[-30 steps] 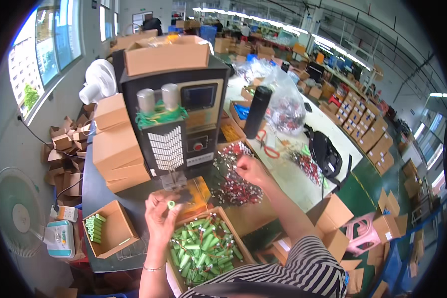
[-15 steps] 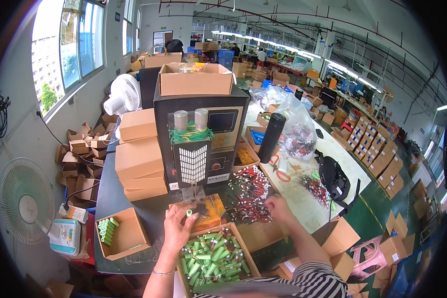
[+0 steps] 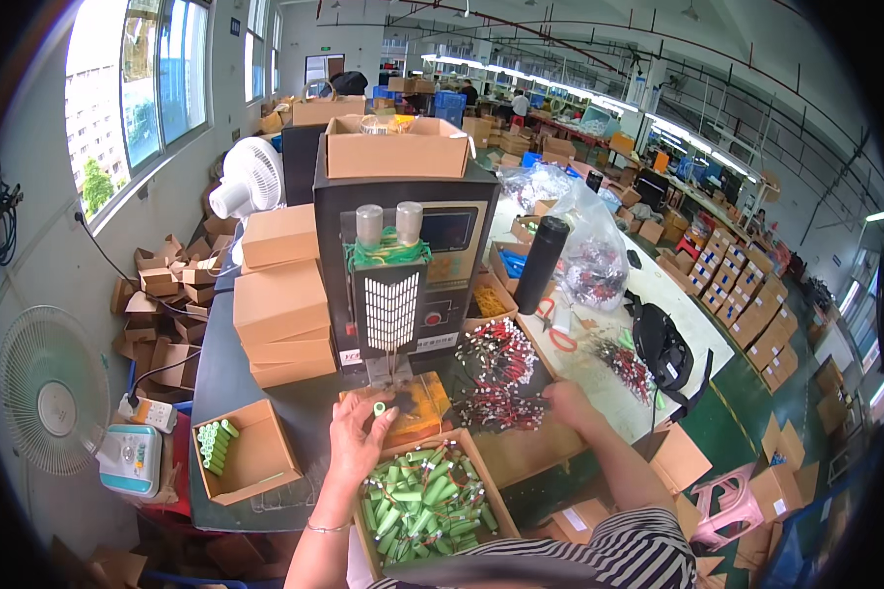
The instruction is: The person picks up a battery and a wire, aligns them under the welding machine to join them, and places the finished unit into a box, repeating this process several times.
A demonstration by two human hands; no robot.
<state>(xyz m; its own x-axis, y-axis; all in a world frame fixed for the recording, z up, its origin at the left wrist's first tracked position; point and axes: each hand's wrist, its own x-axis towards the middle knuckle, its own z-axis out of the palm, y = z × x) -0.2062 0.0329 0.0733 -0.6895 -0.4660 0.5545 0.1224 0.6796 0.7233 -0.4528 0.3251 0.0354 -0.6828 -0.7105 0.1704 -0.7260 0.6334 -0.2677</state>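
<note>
My left hand (image 3: 358,438) pinches a small green cylindrical battery cell (image 3: 379,407) by its side, one end facing up. It is just in front of the orange-yellow block (image 3: 420,407) under the two thin pins (image 3: 393,365) of a black bench machine (image 3: 462,221). My right hand (image 3: 572,404) is at the right edge of a heap of red, black and white wire leads (image 3: 501,378). Its fingers are drawn together; what they hold is too small to make out. Close to my body stands a cardboard box (image 3: 501,496) of green cells with leads attached (image 3: 427,501).
On the left, an open carton (image 3: 265,454) holds rows of green cells (image 3: 214,447). Stacked cardboard boxes (image 3: 283,299) stand beside the machine. To the right are a black cylinder (image 3: 542,265), red-handled scissors (image 3: 560,339), a plastic bag (image 3: 594,260) and a black backpack (image 3: 658,344).
My right hand has moved right, from over the lead heap to its edge. My left hand still holds the cell before the block. The view has shifted slightly.
</note>
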